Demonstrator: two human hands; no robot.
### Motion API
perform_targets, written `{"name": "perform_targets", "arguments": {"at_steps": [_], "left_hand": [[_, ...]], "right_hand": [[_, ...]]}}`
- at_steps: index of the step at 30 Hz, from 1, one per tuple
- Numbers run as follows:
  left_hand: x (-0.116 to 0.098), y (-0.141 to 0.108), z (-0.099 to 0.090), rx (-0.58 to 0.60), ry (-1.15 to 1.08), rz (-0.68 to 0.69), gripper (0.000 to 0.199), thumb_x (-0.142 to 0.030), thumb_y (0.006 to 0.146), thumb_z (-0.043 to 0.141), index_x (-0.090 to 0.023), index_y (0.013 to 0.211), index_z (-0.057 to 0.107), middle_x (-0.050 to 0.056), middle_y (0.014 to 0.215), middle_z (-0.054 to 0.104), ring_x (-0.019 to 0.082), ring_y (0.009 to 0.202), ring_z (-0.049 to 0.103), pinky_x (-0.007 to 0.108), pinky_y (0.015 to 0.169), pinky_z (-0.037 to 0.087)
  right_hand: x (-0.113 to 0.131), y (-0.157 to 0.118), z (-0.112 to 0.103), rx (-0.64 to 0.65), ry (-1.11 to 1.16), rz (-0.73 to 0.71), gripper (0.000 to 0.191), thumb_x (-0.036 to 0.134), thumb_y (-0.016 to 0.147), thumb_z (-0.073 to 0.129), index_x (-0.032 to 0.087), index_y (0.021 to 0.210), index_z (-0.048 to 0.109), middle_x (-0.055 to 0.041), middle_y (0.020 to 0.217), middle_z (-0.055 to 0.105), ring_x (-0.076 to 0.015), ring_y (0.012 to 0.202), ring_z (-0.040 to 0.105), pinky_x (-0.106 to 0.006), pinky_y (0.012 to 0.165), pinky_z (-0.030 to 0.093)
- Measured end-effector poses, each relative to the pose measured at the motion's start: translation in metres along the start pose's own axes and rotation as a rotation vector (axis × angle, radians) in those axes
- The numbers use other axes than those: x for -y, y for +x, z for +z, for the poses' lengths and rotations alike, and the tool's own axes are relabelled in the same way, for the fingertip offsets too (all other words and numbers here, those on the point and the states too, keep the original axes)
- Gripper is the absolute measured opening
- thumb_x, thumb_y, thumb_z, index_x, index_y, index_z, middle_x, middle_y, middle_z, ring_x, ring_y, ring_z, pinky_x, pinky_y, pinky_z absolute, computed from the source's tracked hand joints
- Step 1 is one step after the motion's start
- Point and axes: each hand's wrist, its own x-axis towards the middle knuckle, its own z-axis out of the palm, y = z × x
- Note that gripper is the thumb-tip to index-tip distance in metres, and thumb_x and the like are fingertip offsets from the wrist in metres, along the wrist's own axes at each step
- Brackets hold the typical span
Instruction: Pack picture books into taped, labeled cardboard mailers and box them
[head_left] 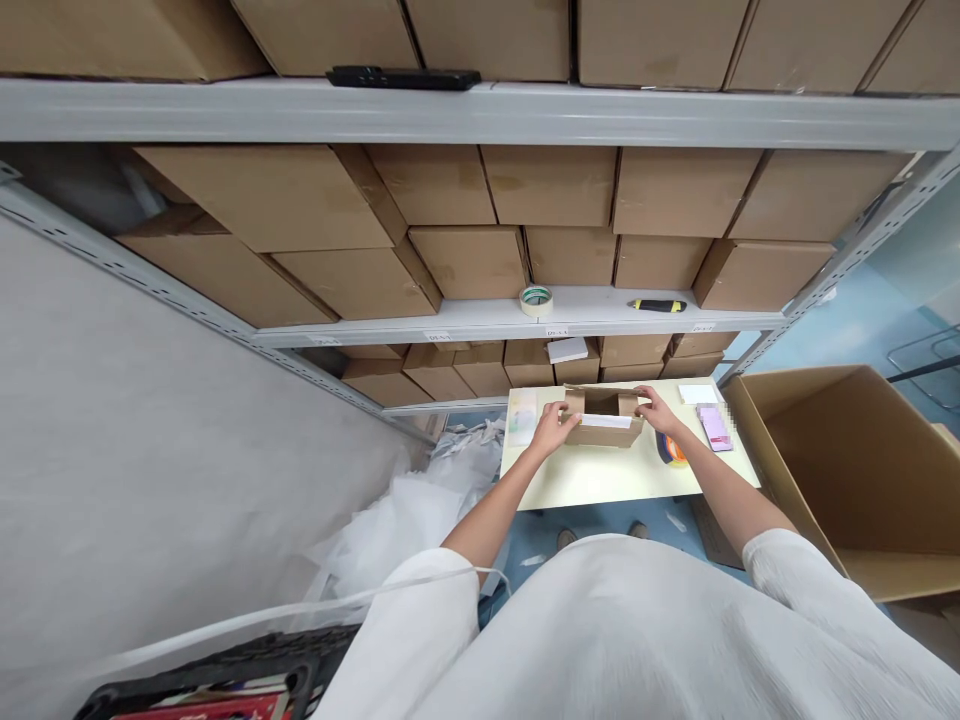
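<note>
A small brown cardboard box (pixel 600 436) stands on the pale yellow table (pixel 585 484), its top open toward me and a white strip along its near edge. My left hand (pixel 553 430) grips the box's left side, and my right hand (pixel 655 410) holds its right side near the upper corner. Just right of the box, partly behind my right forearm, lies a dark and orange roll (pixel 672 450). A purple phone-like item (pixel 714 427) and a white card (pixel 697 394) are farther right on the table. A clear sheet (pixel 522 418) lies at the table's left end.
Grey shelves (pixel 480 112) full of cardboard boxes rise beyond the table, holding a tape roll (pixel 536 301) and a yellow-black cutter (pixel 658 306). A large open carton (pixel 870 460) stands right. White wrapping material (pixel 420 515) is heaped left, and a black crate (pixel 300 660) sits lower left.
</note>
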Motion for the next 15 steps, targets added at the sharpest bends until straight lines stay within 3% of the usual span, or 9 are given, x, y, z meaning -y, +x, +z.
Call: {"name": "perform_targets", "arguments": {"at_steps": [3, 6, 11, 15], "left_hand": [[-0.002, 0.002, 0.002, -0.034, 0.028, -0.044, 0.056, -0.048, 0.104, 0.066, -0.022, 0.152, 0.055, 0.016, 0.147, 0.060, 0.023, 0.103, 0.069, 0.039, 0.099, 0.056], [-0.003, 0.006, 0.004, -0.039, 0.059, -0.065, 0.068, -0.048, 0.105, 0.063, -0.025, 0.166, 0.042, 0.018, 0.155, 0.056, 0.024, 0.103, 0.071, 0.039, 0.099, 0.056], [0.003, 0.014, 0.010, 0.051, 0.153, -0.031, 0.071, -0.047, 0.105, 0.058, -0.026, 0.171, 0.042, 0.018, 0.158, 0.057, 0.034, 0.133, 0.066, 0.045, 0.115, 0.050], [0.009, 0.018, 0.016, 0.114, 0.065, -0.008, 0.073, -0.048, 0.108, 0.053, -0.025, 0.176, 0.035, 0.013, 0.170, 0.052, 0.034, 0.153, 0.054, 0.045, 0.126, 0.044]], "right_hand": [[0.006, -0.004, -0.003, 0.005, 0.078, 0.048, 0.042, 0.043, 0.087, 0.059, 0.031, 0.127, 0.067, -0.0083, 0.140, 0.069, -0.0265, 0.113, 0.069, -0.047, 0.096, 0.060], [0.003, -0.005, -0.002, -0.001, 0.067, 0.047, 0.038, 0.056, 0.089, 0.064, 0.028, 0.116, 0.070, -0.0088, 0.133, 0.072, -0.0296, 0.118, 0.067, -0.049, 0.099, 0.059], [-0.019, -0.004, 0.006, -0.031, -0.003, -0.033, 0.045, 0.057, 0.082, 0.074, 0.027, 0.116, 0.068, -0.0096, 0.133, 0.070, -0.0284, 0.114, 0.067, -0.050, 0.103, 0.057], [-0.035, -0.003, 0.012, -0.051, -0.033, -0.048, 0.045, 0.056, 0.086, 0.070, 0.030, 0.122, 0.064, -0.0092, 0.137, 0.068, -0.0286, 0.121, 0.065, -0.048, 0.102, 0.059]]}}
